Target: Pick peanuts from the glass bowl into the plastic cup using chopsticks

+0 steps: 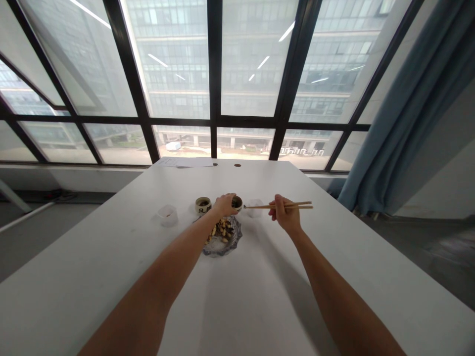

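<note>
The left hand (224, 203) reaches out over the far edge of a scalloped glass dish (233, 244); its fingers are closed around a small dark-mouthed cup (239, 203), which sits at their right end, its opening showing past them and seemingly tipped; whether its base touches the bench (230, 306) is hidden. The right hand (285, 213) grips a pair of wooden chopsticks (302, 205) in curled fingers; the sticks lie nearly level across the hand, their thick ends jutting out to the right, their thin tips running left to just beside the held cup's rim; a small dark speck shows at the tips, too small to name.

A matching cup (203, 204) with dark characters on its side stands upright just left of the left hand, beyond the dish; pale and dark pieces (224, 228) lie heaped in the dish, partly covered by the left forearm; a translucent container (255, 206) stands beneath the chopsticks, between the two hands, and another translucent container (168, 216) stands farther left, apart from both.
</note>
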`<action>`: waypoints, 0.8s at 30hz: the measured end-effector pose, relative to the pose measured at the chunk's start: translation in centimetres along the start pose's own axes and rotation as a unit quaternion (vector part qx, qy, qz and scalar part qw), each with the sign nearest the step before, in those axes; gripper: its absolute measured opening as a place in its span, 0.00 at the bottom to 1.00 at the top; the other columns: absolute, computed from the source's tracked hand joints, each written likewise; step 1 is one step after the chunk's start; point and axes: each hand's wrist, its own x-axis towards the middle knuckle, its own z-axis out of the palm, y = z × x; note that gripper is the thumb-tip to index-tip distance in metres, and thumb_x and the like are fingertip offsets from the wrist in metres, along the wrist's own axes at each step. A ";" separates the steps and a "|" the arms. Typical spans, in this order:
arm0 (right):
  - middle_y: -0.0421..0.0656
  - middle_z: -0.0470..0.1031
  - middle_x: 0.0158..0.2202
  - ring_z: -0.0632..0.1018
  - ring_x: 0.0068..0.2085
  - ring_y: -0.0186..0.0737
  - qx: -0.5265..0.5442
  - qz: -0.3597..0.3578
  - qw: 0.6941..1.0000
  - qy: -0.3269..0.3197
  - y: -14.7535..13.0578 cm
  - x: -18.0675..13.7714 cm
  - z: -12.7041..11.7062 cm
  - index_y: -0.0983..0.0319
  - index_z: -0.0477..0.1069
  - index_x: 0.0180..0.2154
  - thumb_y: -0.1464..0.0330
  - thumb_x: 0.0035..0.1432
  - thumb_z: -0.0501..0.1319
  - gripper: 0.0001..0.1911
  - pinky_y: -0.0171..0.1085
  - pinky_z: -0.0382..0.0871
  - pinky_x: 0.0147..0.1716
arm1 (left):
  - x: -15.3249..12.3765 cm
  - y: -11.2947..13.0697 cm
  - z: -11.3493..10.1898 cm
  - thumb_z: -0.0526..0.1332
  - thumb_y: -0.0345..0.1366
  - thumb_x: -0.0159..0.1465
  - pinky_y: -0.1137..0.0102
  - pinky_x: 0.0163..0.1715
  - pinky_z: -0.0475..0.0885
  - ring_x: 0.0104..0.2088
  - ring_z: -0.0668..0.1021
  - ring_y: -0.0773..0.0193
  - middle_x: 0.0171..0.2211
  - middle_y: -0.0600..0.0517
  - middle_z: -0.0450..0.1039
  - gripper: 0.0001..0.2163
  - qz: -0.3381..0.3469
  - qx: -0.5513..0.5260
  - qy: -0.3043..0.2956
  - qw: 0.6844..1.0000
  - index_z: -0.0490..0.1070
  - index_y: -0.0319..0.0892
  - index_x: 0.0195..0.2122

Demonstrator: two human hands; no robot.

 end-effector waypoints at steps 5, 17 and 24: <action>0.42 0.76 0.21 0.75 0.20 0.35 -0.014 -0.041 0.999 -0.015 -0.1 -1.2 2.3 0.62 0.73 0.29 0.47 0.62 0.54 0.25 0.32 0.68 0.20 | 0.1 0.0 -0.2 0.69 0.41 0.49 0.58 0.59 0.64 0.59 0.70 0.47 0.60 0.43 0.67 0.37 0.014 -0.002 -0.004 1.000 0.62 0.43 0.61; 0.40 0.67 0.12 0.65 0.12 0.31 0.079 0.030 0.996 -0.020 -5.9 -1.4 1.7 0.62 0.70 0.20 0.41 0.58 0.52 0.33 0.31 0.57 0.11 | -1.2 -2.1 -2.2 0.63 0.37 0.59 0.63 0.59 0.66 0.58 0.73 0.53 0.58 0.40 0.69 0.26 0.016 -0.052 0.034 0.998 0.66 0.36 0.59; 0.40 0.69 0.14 0.68 0.13 0.31 0.021 0.050 0.969 -0.243 -6.2 -3.3 4.1 0.62 0.70 0.22 0.41 0.58 0.53 0.32 0.30 0.59 0.11 | -10.3 -6.3 -4.8 0.58 0.36 0.63 0.60 0.53 0.72 0.48 0.78 0.57 0.45 0.45 0.78 0.13 0.077 -0.159 0.223 0.959 0.74 0.40 0.46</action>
